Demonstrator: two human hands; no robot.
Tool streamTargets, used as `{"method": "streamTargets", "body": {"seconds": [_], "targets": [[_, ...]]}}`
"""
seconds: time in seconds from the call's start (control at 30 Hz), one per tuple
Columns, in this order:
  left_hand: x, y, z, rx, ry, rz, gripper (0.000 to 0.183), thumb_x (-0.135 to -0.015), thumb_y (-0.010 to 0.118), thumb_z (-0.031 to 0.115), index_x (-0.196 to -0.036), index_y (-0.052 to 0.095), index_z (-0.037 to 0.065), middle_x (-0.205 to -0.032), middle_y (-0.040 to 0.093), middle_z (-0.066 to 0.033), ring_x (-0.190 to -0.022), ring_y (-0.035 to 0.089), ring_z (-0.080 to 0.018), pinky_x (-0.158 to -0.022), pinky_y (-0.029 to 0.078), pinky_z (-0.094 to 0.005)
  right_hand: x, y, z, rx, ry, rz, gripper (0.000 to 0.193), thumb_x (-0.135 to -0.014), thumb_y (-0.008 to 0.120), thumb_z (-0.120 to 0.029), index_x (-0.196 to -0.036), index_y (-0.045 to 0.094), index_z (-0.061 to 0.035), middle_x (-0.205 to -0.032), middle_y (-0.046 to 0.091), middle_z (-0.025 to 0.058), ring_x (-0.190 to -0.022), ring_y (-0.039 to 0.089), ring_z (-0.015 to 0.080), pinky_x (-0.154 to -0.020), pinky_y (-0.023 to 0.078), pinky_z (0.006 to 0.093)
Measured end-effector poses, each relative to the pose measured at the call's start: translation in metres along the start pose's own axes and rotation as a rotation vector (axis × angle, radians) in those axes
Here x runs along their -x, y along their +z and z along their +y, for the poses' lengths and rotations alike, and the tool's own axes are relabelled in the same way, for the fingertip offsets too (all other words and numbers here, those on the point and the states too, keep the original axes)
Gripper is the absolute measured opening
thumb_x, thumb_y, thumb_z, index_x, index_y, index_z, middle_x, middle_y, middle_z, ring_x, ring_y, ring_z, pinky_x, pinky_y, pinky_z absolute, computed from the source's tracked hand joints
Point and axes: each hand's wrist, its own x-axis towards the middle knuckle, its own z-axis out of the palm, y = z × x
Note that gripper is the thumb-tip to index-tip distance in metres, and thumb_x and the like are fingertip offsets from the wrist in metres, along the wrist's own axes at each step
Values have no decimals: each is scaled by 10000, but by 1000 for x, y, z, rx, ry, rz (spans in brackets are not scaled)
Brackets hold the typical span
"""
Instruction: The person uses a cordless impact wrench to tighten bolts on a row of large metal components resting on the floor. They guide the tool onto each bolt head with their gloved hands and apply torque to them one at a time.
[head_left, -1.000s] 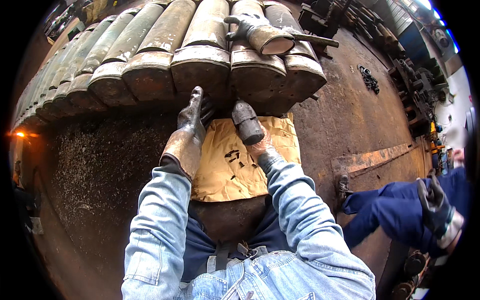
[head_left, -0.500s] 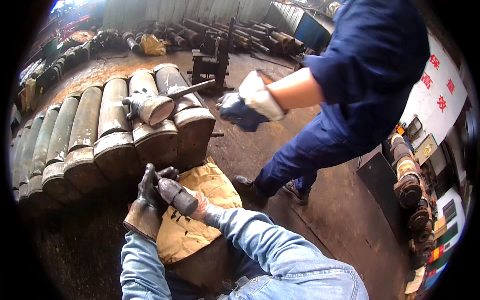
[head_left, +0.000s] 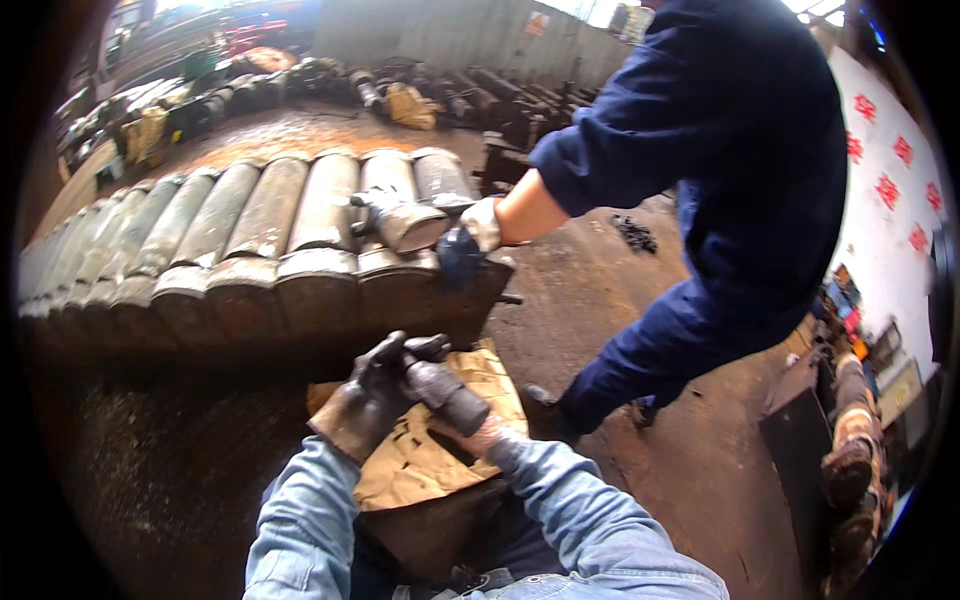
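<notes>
My left hand [head_left: 368, 395], in a blackened glove with a brownish cuff, is closed against the upper end of a dark, cylinder-shaped piece [head_left: 455, 397]. My right hand [head_left: 482, 435] is at its lower end, with bare skin showing at the wrist and its fingers mostly hidden. I cannot make out exactly what the piece is. Crumpled brown paper [head_left: 412, 470] lies under both hands, over my lap. Ahead, a co-worker's gloved hand [head_left: 465, 255] reaches beside a grey, round-ended piece [head_left: 408, 222] with dark stubs, resting on the metal row.
A long row of curved metal segments [head_left: 265, 215] runs to the left. The co-worker, in dark blue clothes [head_left: 745, 150], stands close on the right. Pipes [head_left: 490, 90] and a yellowish bag [head_left: 408, 107] lie at the back. Rusty round parts [head_left: 850, 470] are stacked at far right.
The co-worker's gloved hand has moved left and down to the metal row. A rod beside the round-ended piece no longer shows. The view has shifted; my hands keep their hold.
</notes>
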Motion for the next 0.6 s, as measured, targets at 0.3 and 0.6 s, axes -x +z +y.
{"method": "streamTargets", "body": {"seconds": [0.3, 0.6], "targets": [[19, 18, 11, -300, 186, 99, 509, -1037, 572, 333, -1390, 576, -33, -1358, 642, -153, -1195, 638, -238, -1050, 504, -371, 3, 4, 1, 96, -31, 85, 820, -781, 722, 143, -1521, 449, -80, -1547, 461, 63, -1436, 413, 210, -1172, 394, 353], [-2, -29, 21, -769, 402, 59, 493, -1058, 529, 403, -1311, 648, -3, -1085, 716, -97, -972, 675, -193, -844, 532, -334, 4, 11, 11, -11, 107, 83, 767, -824, 716, 58, -1522, 437, -90, -1520, 485, 94, -1400, 455, 240, -1142, 418, 362]]}}
